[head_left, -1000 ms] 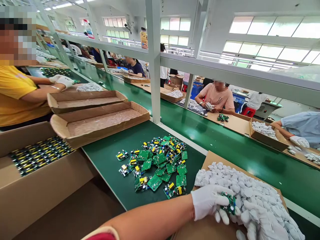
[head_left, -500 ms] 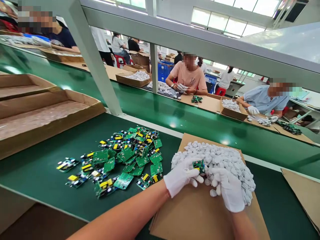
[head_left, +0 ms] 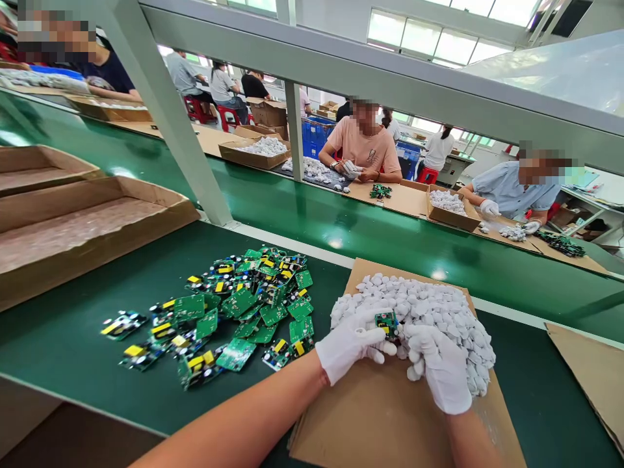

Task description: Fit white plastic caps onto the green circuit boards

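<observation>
My left hand [head_left: 355, 343], in a white glove, is closed on a small green circuit board [head_left: 387, 324] with a yellow part and other components. The board is held above the near edge of a pile of small white rounded pieces [head_left: 419, 300]. My right hand [head_left: 441, 364], also gloved in white, has its fingers curled in a pinch at the board's right edge. What lies between those fingertips, if anything, is too small to make out. Under the pile and both hands lies a flat brown cardboard sheet [head_left: 390, 416].
A heap of circuit boards [head_left: 244, 302] lies on the green work surface [head_left: 88, 351] to the left. Open cardboard trays [head_left: 97, 250] stand farther left. A slanting metal post [head_left: 170, 117] and beam cross in front. Co-workers sit beyond the green belt [head_left: 302, 214]. Another cardboard sheet [head_left: 589, 377] is at right.
My right hand's fingers have curled in more and come closer to the board's right edge. The left hand keeps hold of the board. The whole view has shifted slightly.
</observation>
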Demonstrator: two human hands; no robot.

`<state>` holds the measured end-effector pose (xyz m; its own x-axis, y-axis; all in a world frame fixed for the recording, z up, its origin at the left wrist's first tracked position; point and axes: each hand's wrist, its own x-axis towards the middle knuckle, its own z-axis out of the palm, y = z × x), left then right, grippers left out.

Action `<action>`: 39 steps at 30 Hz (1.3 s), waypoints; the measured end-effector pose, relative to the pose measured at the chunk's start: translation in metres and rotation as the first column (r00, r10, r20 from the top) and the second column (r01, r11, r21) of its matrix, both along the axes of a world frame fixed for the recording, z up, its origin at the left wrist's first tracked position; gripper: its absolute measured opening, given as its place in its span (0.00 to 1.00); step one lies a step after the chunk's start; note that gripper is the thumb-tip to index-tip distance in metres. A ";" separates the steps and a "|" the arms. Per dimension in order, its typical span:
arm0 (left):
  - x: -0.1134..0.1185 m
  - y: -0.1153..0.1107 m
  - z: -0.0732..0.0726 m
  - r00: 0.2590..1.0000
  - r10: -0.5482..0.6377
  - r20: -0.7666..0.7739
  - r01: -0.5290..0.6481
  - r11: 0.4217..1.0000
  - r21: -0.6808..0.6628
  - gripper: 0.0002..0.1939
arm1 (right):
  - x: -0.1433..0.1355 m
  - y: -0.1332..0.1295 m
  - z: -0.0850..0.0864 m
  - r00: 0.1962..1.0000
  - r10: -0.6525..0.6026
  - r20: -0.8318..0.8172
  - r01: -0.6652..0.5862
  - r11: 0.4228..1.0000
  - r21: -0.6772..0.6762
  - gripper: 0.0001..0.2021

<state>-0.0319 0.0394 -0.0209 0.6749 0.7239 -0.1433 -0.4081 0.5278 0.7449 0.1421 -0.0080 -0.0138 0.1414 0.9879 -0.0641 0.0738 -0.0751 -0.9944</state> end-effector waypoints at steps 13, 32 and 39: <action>0.002 -0.002 -0.004 1.000 -0.005 0.014 0.005 1.000 -0.020 0.28 | -0.001 0.000 0.000 0.984 0.033 0.173 -0.048 0.995 0.086 0.17; 0.008 -0.004 0.003 0.992 0.059 -0.115 -0.037 0.982 0.186 0.28 | -0.007 -0.003 0.009 0.801 -0.125 0.586 -0.146 0.908 0.393 0.08; 0.011 -0.010 -0.006 0.936 0.238 -0.258 -0.116 0.904 0.412 0.25 | -0.005 0.003 -0.002 0.683 -0.245 0.688 -0.238 0.816 0.526 0.07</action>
